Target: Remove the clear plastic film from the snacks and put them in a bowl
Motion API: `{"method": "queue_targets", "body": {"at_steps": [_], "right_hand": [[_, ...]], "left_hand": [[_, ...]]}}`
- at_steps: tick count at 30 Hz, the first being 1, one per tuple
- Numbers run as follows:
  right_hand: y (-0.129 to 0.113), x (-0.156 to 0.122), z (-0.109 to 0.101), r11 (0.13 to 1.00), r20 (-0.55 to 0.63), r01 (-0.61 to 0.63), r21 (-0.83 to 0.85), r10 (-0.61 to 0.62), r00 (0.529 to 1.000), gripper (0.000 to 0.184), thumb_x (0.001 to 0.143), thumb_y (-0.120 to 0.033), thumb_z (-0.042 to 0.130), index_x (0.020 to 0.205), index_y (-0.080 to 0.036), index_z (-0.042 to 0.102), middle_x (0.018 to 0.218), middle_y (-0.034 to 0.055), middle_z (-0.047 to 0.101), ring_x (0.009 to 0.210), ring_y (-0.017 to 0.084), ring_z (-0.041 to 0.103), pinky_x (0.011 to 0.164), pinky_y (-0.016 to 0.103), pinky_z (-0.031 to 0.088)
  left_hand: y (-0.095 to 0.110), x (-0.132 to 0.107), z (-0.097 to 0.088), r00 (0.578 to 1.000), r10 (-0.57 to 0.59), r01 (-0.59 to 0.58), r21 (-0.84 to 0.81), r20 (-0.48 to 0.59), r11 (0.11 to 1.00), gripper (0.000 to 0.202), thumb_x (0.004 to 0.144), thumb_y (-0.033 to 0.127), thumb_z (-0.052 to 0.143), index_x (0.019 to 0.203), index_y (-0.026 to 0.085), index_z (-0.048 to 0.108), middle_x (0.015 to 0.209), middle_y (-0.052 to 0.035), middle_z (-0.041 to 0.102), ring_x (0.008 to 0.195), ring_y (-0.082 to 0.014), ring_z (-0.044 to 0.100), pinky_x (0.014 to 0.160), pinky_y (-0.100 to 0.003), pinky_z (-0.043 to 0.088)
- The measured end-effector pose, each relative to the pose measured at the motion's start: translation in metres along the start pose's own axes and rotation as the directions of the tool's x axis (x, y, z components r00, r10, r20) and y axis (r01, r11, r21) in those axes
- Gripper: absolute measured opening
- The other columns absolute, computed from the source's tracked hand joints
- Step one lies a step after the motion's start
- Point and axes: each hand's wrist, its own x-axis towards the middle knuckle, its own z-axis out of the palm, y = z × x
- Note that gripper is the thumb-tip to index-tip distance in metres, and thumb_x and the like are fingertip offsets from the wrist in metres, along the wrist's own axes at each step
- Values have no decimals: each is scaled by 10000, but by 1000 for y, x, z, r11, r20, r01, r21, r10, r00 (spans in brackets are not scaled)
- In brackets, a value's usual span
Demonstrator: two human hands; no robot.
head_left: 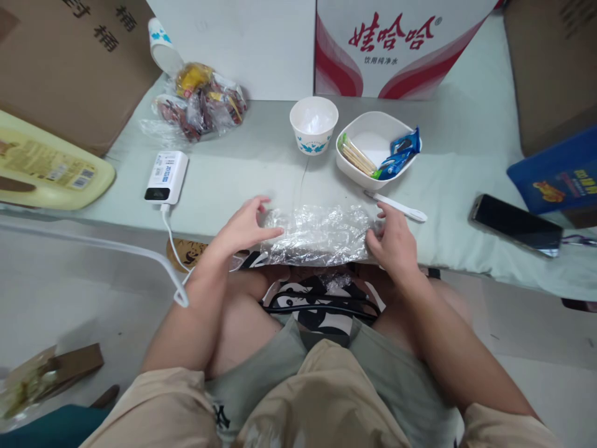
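A crinkled sheet of clear plastic wrap (321,236) lies flat along the front edge of the table. My left hand (245,227) is at its left end, thumb and fingers spread apart, with the fingertips beside or just touching the film. At the right end is my right hand (394,242), its fingers loosely bent and apart, the thumb at the film's edge. A white-handled knife or similar slim tool (403,207) lies just beyond my right fingers. Behind the wrap stand a paper cup (314,134) and a white bowl (345,163) holding wooden sticks and blue packets.
A white power bank (166,177) with a cable sits on the left, near bagged snacks (205,102) and a yellow jug (56,165). A phone (517,225) and a blue package (559,171) are on the right. Cardboard boxes (401,50) line the back.
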Motion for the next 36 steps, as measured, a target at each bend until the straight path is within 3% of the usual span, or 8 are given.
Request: {"method": "queue_targets", "body": {"at_steps": [3,6,12,21,26,30,33,36], "right_hand": [[-2,1,-1,1000,14,-7,-11,7,1000,567,801,-258,551,1367,-259,526,1150,120,642,803,254,614,611,394,504],[-3,2,-1,1000,32,-24,-6,25,999,569,795,-257,559,1363,-268,532,1174,122,628,811,262,615,631,416,520],[0,-4,-6,998,120,-6,67,-2,993,495,825,-277,560,1319,-252,569,1169,118,592,844,247,632,745,459,566],[-14,14,-80,977,206,165,133,-190,960,590,855,-537,665,1368,-265,564,1430,152,523,1359,386,490,1126,610,402],[-54,67,-36,867,569,73,493,-385,727,777,715,-511,808,1382,-233,523,1319,125,654,1193,327,629,1034,516,499],[-64,70,-5,790,769,-226,570,-417,484,220,834,-415,690,881,-206,635,722,6,691,649,179,648,648,332,554],[-59,57,4,665,649,-348,661,-274,710,215,848,-406,676,815,-219,573,641,-19,655,534,134,588,530,275,491],[-54,50,14,610,429,-339,716,-2,903,209,849,-402,678,847,-234,552,647,-24,647,511,123,577,489,255,462]], "left_hand": [[8,3,10,993,109,-106,63,-50,992,739,652,488,808,1307,206,615,1442,-151,465,1317,-330,494,1095,-476,449],[16,7,20,981,177,-188,147,84,971,375,639,371,815,955,193,720,1467,-140,444,1428,-397,362,1188,-537,338],[22,18,20,922,234,-170,-222,308,960,218,705,233,660,664,208,447,818,-25,633,884,-210,648,800,-345,518],[36,60,18,714,390,103,-639,581,763,604,614,123,794,1053,255,400,814,15,711,673,-119,653,637,-240,448],[46,68,17,533,494,141,-648,687,749,655,574,184,875,1094,256,482,805,-10,740,716,-178,705,671,-285,512],[37,73,14,683,424,190,-705,595,683,751,567,334,928,1211,250,553,882,-65,760,759,-231,733,679,-321,549],[28,79,15,877,253,240,-828,409,507,649,720,626,774,1192,220,591,989,-119,758,919,-274,742,740,-349,581],[29,78,23,891,197,321,-874,410,366,666,772,749,633,1106,173,637,1090,-163,743,1092,-305,706,820,-379,596]]}}
